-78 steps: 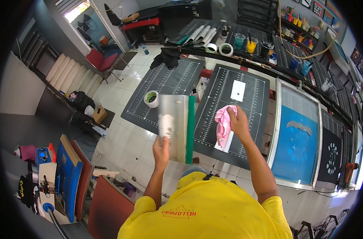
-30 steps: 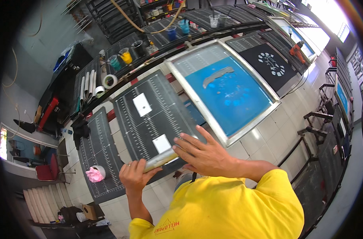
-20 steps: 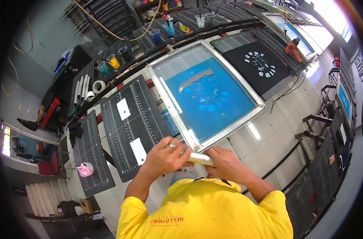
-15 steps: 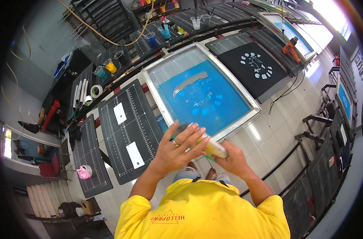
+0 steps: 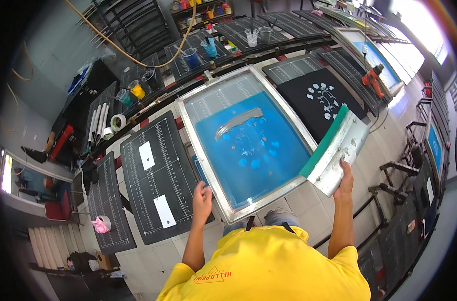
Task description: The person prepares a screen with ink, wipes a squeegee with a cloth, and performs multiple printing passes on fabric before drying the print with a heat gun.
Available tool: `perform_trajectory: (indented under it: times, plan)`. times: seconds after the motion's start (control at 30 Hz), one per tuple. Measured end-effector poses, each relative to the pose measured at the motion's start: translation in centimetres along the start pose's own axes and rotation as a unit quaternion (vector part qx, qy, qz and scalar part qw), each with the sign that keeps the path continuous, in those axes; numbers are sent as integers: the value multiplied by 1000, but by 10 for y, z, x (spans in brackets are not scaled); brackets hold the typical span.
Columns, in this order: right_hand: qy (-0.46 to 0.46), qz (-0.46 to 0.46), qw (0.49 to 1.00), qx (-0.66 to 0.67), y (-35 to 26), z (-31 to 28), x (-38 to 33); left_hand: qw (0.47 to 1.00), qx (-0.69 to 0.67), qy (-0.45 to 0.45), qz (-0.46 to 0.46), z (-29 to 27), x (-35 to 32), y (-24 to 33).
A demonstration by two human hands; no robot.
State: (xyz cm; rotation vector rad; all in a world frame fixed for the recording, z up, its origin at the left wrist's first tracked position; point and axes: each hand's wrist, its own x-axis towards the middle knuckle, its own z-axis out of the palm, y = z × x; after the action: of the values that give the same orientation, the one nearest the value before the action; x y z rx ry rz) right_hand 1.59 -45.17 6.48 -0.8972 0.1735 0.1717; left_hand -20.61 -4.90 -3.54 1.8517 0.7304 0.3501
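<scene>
My right hand (image 5: pixel 345 176) grips a squeegee (image 5: pixel 341 150) by its metal holder. Its long green blade faces the screen frame, and the tool is tilted at the frame's right edge. My left hand (image 5: pixel 202 200) is beside the frame's lower left side, fingers loosely bent and apart, with nothing seen in them. Between the hands lies a silk screen (image 5: pixel 208 175) with a metal frame and blue mesh. A streak of grey ink (image 5: pixel 238 122) lies across the mesh, above a ring of lighter blue stencil shapes.
Left of the screen, a black gridded board (image 5: pixel 163 175) carries two white cards. Beyond the screen stand cups of ink (image 5: pixel 137 90) and tape rolls (image 5: pixel 118 122). To the right are a black printed cloth (image 5: pixel 298 95) and an orange heat gun (image 5: pixel 373 80) with a hanging cord.
My hands were together on the squeegee in front of the screen. Now they are apart: the right has carried the squeegee to the right, and the left has let go and moved down-left.
</scene>
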Motion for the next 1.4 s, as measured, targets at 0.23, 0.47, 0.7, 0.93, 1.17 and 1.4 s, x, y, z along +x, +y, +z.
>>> perform_trajectory:
  times: [0.23,0.47,0.7,0.93,1.17,1.4]
  plan:
    - [-31,89,995,-17,26,-9,120,973,197,111,53,41,-9,-13]
    - [-40,170,973,-152,56,-6,194,961,165,216,-58,59,-2,-5]
    - [-52,224,959,-164,64,-3,215,942,158,289,-69,73,5,7]
    - [-84,240,955,-151,59,-2,219,942,89,311,-86,73,10,-4]
    - [-75,220,961,-149,65,5,219,943,66,313,-90,79,11,-1]
    - [-108,205,955,-187,68,0,230,936,151,308,-73,72,11,8]
